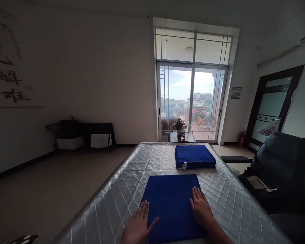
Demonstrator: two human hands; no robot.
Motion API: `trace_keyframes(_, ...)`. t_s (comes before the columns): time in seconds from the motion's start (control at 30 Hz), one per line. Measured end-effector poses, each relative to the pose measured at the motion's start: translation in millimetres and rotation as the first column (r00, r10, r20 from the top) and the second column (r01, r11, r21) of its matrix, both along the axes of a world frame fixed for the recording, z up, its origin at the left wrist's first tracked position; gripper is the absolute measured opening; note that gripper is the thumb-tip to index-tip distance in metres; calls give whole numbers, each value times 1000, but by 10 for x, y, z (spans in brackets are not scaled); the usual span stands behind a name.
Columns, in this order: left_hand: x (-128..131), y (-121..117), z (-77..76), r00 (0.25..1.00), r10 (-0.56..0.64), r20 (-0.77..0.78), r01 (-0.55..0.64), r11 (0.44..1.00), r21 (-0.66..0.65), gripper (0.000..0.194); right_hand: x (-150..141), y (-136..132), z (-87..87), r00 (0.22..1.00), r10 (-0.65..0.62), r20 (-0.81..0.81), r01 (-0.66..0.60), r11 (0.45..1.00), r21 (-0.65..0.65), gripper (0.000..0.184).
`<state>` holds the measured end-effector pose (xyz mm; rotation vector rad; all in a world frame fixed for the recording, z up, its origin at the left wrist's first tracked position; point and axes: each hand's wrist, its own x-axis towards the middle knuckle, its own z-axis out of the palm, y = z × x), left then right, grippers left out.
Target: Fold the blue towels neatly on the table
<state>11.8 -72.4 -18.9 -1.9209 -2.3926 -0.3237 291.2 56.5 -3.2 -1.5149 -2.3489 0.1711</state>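
Note:
A flat blue square of folded fabric (pixel 171 206) lies on the quilted silver table cover (pixel 119 189), close to me. On its left edge rests my left hand (pixel 139 222), fingers stretched out and thumb apart over the fabric. My right hand (pixel 200 206) lies flat along the right edge, its fingers pointing away from me. Neither hand grips anything. Beyond them sits a stack of similar blue folded pieces (pixel 195 156), with a white tag (pixel 184 166) hanging at its front left corner.
Past the table's far end stands a small dark table (pixel 175 137) with a potted plant (pixel 178 125) and a bottle (pixel 183 132), before sliding glass doors (pixel 193 101). A black armchair (pixel 287 169) is on the right. Boxes and a bag (pixel 71 130) lie by the left wall.

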Motion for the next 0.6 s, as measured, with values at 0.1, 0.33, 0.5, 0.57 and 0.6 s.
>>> trace_keyframes(0.1,398,260,99,995,-103,-11,104,993,60,88,21,13,-28,1000,4,-8,-4,1000,12,70)
trace_keyframes(0.33,1576,850,270,854,-520,-16,515,840,172,68,89,52,-74,996,71,49,-73,997,40,65)
trace_keyframes(0.5,1318,948,196,911,-411,28,405,906,123,73,74,61,-60,999,36,25,-36,999,16,65)
trace_keyframes(0.57,974,899,163,941,-337,-4,336,936,102,75,53,59,-40,1000,9,2,-9,1000,2,67)
trace_keyframes(0.6,779,861,146,956,-292,-22,293,951,98,77,46,57,-32,1000,4,-7,-4,1000,-1,67)
